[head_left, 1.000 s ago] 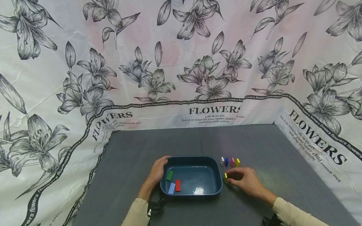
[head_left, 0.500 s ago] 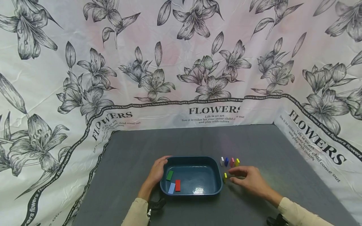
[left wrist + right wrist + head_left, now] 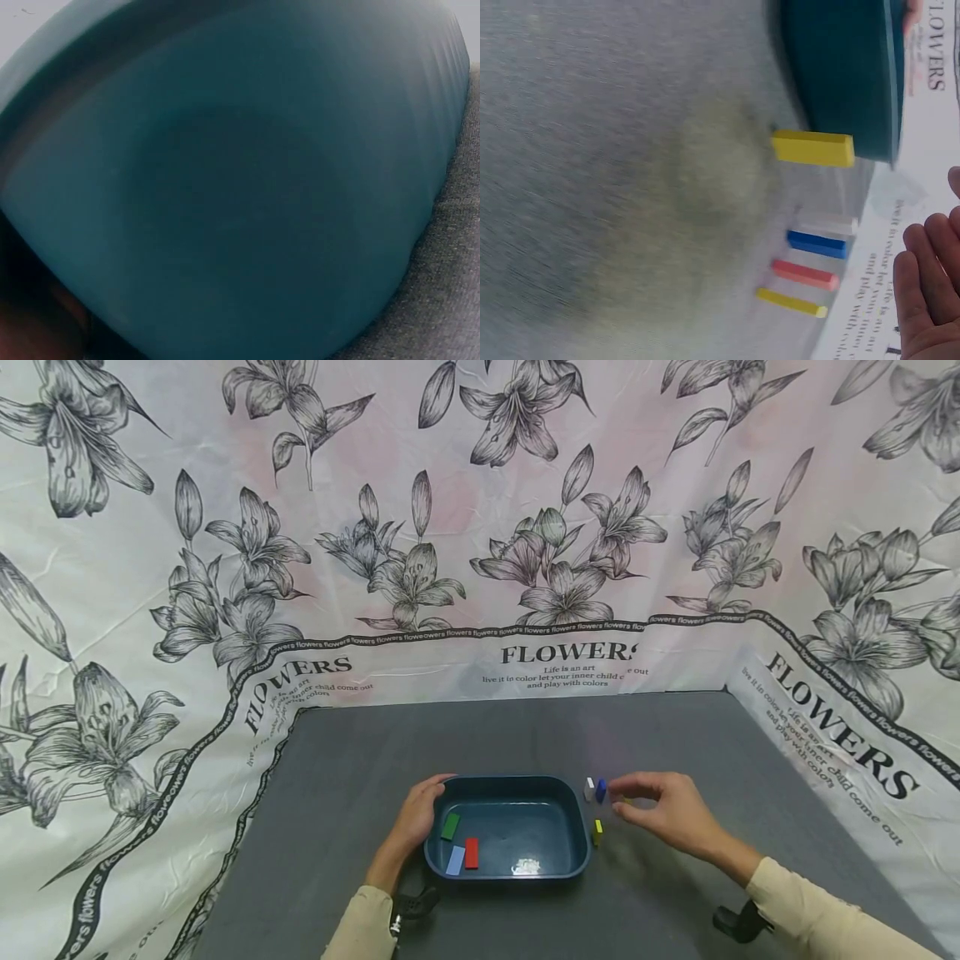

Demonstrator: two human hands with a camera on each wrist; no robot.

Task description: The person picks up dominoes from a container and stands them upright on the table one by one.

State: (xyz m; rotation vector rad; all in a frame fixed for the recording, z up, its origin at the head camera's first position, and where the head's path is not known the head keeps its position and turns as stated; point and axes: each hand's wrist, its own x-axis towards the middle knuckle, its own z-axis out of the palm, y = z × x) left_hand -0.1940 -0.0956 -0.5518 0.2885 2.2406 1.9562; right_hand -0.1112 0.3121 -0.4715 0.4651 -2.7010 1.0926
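The right hand [image 3: 670, 810] has let go of the nearer yellow block [image 3: 597, 833] and moved farther back, screening (from above, anyway) the pink block [image 3: 805, 274].

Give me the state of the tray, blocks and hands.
Tray: upright
Left hand: holding tray
Right hand: empty
Green block: lying in tray
Red block: lying in tray
Light blue block: lying in tray
Yellow block by tray: standing
White block: standing
Blue block: standing
Pink block: standing
Other yellow block: standing

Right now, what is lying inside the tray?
The tray holds a green block, a red block and a light-blue block, toward its left end. What lies beneath them is covered.
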